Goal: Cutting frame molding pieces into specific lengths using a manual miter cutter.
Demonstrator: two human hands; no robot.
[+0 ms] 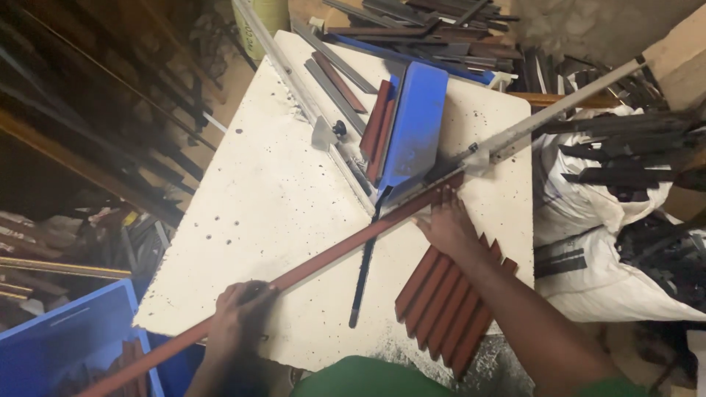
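Observation:
A long reddish-brown moulding strip [331, 257] lies diagonally across the white speckled table [272, 191], its far end pushed against a metal fence [515, 140] beside a blue cutter guard [415, 125]. My left hand [239, 312] grips the strip near the table's front edge. My right hand [445, 224] presses flat on the strip close to the cutter. Under my right forearm lies a row of several short reddish-brown cut pieces [448, 305]. A dark slot [365, 257] runs down the table from the cutter.
A second metal rail [305, 95] runs up the table's left side with a black knob [339, 129]. Dark strips pile at the back [426, 22]. White sacks of dark offcuts [610, 206] stand right. A blue crate [66, 338] sits lower left.

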